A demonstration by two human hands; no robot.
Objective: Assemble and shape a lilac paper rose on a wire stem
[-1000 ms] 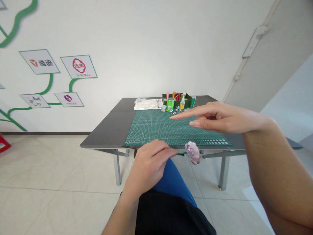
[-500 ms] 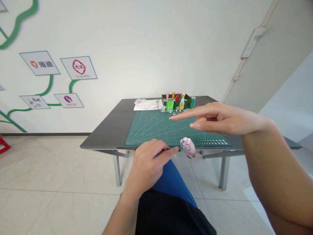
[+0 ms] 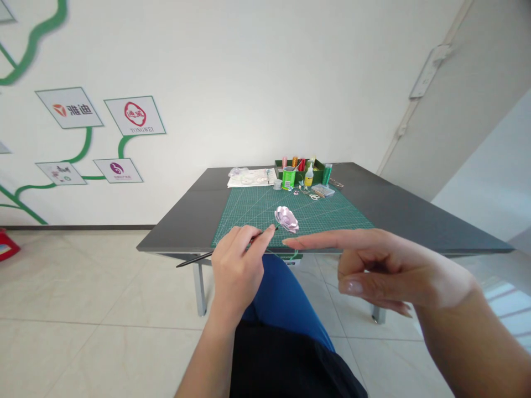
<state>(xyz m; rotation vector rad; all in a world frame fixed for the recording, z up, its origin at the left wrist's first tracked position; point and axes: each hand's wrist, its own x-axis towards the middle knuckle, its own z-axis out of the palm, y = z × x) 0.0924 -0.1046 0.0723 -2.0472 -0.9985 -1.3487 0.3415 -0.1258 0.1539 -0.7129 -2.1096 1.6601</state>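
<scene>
A pale lilac flower with layered petals (image 3: 286,219) stands out past the fingertips of my left hand (image 3: 240,271). That hand is closed around a thin black stick (image 3: 194,260), whose tapered end sticks out to the left; a bit of green shows just below the bloom. How flower and stick are joined is hidden by the fingers. My right hand (image 3: 381,271) is off to the right and apart from the flower, index finger stretched toward it, the other fingers curled and the thumb apart. A loop of green thread (image 3: 295,255) hangs below the index fingertip.
A green cutting mat (image 3: 244,215) covers part of the black table (image 3: 174,221). At its back are a dark green box (image 3: 318,176) with thread spools, a bright green can (image 3: 288,178), a glue bottle (image 3: 308,176), scissors (image 3: 314,197), a clear case (image 3: 323,190) and white sheets (image 3: 251,178).
The flower has moved up and left and turned its petals upward. My left hand tilted, bringing the black stick's end down. My right hand has dropped lower, its index still extended.
</scene>
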